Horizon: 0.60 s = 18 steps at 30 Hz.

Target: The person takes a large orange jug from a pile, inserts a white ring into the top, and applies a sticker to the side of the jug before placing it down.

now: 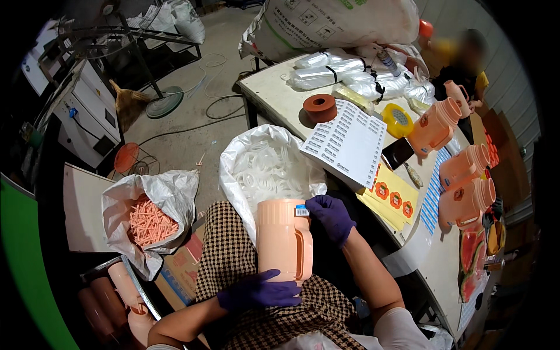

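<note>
Here, a peach plastic jug (284, 239) stands upright on the lap, between two purple-gloved hands.
Left hand (259, 291) cups its base; right hand (330, 216) pinches a small label (301, 210) at its rim. Beyond: white bag of rings (269, 169); left, white sack of peach sticks (150, 223). Jug's inside hidden.

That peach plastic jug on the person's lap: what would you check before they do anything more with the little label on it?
1. Peach plastic jug with a handle steady: ok, upright on the checked lap, with the left hand in a purple glove at its base.
2. Small white barcode label placed: ok, near the rim above the handle.
3. Label pressed flat: cannot tell, the right hand in a purple glove has fingertips at its edge.
4. More labels at hand: ok, a white sheet of labels lies on the table.
5. Space for finished jugs: ok, several peach jugs lying on the table leave bare table surface nearby.
</note>
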Motion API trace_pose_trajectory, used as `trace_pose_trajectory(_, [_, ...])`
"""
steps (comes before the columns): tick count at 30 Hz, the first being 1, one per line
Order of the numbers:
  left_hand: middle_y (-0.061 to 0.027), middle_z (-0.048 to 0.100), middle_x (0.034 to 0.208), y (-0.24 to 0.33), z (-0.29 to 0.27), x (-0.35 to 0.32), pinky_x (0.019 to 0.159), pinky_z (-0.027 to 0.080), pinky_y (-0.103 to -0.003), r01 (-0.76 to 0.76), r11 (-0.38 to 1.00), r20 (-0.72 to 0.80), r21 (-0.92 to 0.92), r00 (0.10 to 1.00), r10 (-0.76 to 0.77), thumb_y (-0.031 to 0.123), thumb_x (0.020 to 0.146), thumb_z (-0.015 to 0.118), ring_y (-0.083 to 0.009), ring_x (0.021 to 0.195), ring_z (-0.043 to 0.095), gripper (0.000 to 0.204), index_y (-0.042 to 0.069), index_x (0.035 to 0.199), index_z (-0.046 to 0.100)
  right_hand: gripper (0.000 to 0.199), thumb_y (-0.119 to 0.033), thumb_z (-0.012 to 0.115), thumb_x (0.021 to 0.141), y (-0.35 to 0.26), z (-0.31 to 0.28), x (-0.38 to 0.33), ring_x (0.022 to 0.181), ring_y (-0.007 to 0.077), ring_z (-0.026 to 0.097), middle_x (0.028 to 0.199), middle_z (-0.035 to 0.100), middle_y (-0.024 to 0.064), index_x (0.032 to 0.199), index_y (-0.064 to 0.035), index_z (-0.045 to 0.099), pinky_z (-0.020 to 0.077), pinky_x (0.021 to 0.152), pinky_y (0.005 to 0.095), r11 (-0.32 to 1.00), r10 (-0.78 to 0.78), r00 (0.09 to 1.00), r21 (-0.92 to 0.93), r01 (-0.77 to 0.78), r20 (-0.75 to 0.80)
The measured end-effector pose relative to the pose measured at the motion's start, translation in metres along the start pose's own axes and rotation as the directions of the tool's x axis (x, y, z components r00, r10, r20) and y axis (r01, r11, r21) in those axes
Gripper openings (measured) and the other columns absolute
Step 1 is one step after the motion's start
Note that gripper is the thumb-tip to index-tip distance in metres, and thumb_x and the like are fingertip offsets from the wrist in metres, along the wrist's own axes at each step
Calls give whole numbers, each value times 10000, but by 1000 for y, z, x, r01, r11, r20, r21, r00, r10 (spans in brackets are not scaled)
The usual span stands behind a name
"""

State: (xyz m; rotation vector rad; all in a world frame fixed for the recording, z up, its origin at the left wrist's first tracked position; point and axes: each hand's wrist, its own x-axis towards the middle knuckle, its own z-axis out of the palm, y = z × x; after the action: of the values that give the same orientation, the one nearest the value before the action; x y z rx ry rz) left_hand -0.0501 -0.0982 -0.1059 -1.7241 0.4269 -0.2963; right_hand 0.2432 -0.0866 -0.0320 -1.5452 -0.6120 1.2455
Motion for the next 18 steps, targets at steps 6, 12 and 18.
trace_pose_trajectory(6, [101,534,1428,-27,5,5,1157,301,-438,150,396,35,-906,959,-282,200,921,560,-84,1299,522,580,381,1459,436,607,-279,918,692,28,5,14,853,148,598,999,634,111,1112,25,603,510,735,297,950,-225,954,-264,169,-199])
trace_pose_trajectory(12, [-26,366,1553,6,-5,-40,1160,322,-428,348,506,229,-789,931,-283,291,942,578,-260,1362,405,588,179,1481,373,585,-501,806,772,-10,-4,32,867,178,625,946,680,132,1054,-1,693,526,798,346,866,-160,949,-422,268,273])
trace_pose_trajectory(18, [-94,599,1318,-126,8,-92,1071,427,-417,39,-859,857,-510,-53,-512,93,886,607,-239,1233,540,435,-9,1308,572,290,-248,647,984,40,-14,-31,995,176,686,1127,691,86,1154,-14,626,579,829,332,353,-852,442,-316,881,280])
